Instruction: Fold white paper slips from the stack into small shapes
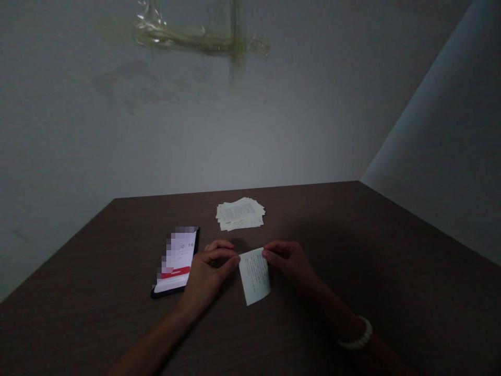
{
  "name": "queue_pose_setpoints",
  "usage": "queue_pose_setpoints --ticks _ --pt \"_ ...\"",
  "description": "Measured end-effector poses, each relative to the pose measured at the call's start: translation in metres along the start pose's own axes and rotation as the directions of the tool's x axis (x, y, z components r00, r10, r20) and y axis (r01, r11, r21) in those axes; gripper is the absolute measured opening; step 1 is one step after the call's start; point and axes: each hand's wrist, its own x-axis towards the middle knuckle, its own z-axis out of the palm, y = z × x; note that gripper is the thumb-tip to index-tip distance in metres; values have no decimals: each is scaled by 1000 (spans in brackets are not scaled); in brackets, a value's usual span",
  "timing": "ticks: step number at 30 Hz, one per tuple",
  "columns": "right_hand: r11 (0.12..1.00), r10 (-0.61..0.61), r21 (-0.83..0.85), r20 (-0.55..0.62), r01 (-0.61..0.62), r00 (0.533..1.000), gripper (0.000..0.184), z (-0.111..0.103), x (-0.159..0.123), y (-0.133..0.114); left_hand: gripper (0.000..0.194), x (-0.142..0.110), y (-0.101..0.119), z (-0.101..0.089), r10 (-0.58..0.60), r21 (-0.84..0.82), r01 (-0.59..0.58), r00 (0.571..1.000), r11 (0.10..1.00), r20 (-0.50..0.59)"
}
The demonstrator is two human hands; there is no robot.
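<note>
- One printed paper slip (255, 278) hangs between two hands, above the table (313, 209).
- The left hand (209, 274) pinches one top corner; the right hand (293, 263) pinches the other.
- One pile of several slips (240, 213) lies beyond them.
- One lit phone (176, 261) lies beside the left hand.
- One pale bracelet (358, 338) circles the right wrist.

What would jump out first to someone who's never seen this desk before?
Probably the bright phone lying left of center, its screen lit with a red bar. Next, the small printed paper slip pinched at its top corners between the left hand and right hand. Behind it sits a messy pile of similar slips.
</note>
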Motion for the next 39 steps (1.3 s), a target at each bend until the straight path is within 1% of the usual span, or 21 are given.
queue_pose_setpoints --ticks 3,6,8,11,15,19,25,29,34,39 --pt "996 -74 -49 -13 73 997 17 -2 1 -2 12 0 4 0 8 12 -8 1000 1000 0" --pt "985 -165 -55 -14 164 986 15 -2 3 -1 12 0 7 -1 13 35 -13 1000 999 0" --pt "982 -185 -46 -11 184 983 14 -3 3 0 13 0 7 -1 9 36 -9 1000 999 11" --pt "984 -178 -29 -4 178 984 12 -4 4 2 14 0 6 -1 0 20 0 999 1000 33" --pt "984 -169 -63 -2 168 986 13 -5 3 1 15 0 6 -1 -19 3 19 999 1000 34" --pt "987 -151 -65 -26 149 988 16 -4 2 -3 14 0 9 -1 -15 0 15 999 1000 36" --pt "994 -73 -88 -74 66 995 18 1 -2 -6 16 -1 11 0 -27 11 26 997 1000 72" --pt "995 -71 -78 -100 63 992 18 2 -3 -7 17 -1 10 0 -13 0 13 998 1000 67" --pt "993 -67 -108 -96 57 993 18 3 -4 -10 16 -1 9 0 4 -4 -4 999 1000 37" --pt "997 -55 -66 -122 47 991 17 3 -3 -8 16 -3 10 2 1 20 -1 1000 1000 29"
